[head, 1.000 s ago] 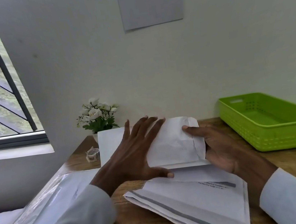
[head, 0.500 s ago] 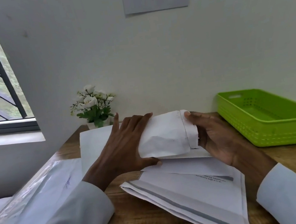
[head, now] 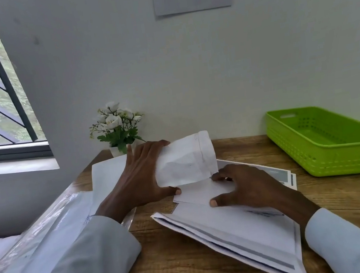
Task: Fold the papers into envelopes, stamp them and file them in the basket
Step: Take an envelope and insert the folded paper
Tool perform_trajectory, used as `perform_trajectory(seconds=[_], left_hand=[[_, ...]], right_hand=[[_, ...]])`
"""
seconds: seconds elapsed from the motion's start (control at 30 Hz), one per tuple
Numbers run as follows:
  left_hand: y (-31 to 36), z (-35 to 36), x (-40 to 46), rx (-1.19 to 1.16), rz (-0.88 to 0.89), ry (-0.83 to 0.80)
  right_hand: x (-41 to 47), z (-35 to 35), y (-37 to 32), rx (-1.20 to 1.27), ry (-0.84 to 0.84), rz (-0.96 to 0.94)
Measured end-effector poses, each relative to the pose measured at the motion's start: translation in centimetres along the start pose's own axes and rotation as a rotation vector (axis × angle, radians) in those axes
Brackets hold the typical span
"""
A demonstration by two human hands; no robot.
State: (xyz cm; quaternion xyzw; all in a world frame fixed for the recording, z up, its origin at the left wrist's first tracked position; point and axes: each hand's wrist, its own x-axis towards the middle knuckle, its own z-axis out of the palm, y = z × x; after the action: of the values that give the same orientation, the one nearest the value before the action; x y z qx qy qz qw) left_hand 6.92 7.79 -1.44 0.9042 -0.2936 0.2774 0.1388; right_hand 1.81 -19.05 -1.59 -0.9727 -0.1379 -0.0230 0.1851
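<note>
My left hand [head: 138, 183] grips a white envelope [head: 186, 158] and holds it bulged open, lifted a little above the table. Below it, my right hand [head: 243, 187] rests with fingers spread on a folded white paper [head: 202, 194] that lies on top of a stack of printed papers [head: 244, 231]. The right fingertips touch the envelope's lower corner. The green plastic basket [head: 337, 156] stands at the right, against the wall, and nothing shows inside it.
A flat white sheet [head: 107, 175] lies behind my left hand. A small pot of white flowers [head: 116, 128] stands by the wall. Clear plastic sleeves with papers [head: 38, 235] lie along the left table edge below the window.
My right hand let go of the envelope's right end and dropped onto the folded paper on the stack. My left hand lifted and tilted the envelope. The camera tilted up slightly.
</note>
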Motion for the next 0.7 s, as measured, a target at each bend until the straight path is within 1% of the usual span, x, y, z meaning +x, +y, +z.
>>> perform_trajectory(seconds=[0.1, 0.2, 0.37, 0.47, 0.6, 0.7], left_hand=[[-0.1, 0.2, -0.1, -0.002, -0.006, 0.034], [-0.1, 0.2, -0.1, 0.014, -0.005, 0.073], [-0.4, 0.1, -0.1, 0.075, -0.025, 0.117], [-0.5, 0.0, -0.1, 0.093, -0.05, 0.123], [-1.1, 0.2, -0.3, 0.136, -0.075, 0.111], [-1.2, 0.3, -0.3, 0.139, -0.1, 0.095]], right_hand=[[0.1, -0.3, 0.3, 0.083, 0.004, 0.024], [0.3, -1.2, 1.0, 0.222, 0.077, 0.023], [-0.1, -3.7, 2.0, 0.573, 0.22, 0.019], [-0.6, -4.9, 2.4, 0.753, 0.264, 0.02], [-1.1, -5.9, 3.1, 0.865, 0.292, -0.009], [-1.2, -6.0, 3.2, 0.88, 0.297, -0.006]])
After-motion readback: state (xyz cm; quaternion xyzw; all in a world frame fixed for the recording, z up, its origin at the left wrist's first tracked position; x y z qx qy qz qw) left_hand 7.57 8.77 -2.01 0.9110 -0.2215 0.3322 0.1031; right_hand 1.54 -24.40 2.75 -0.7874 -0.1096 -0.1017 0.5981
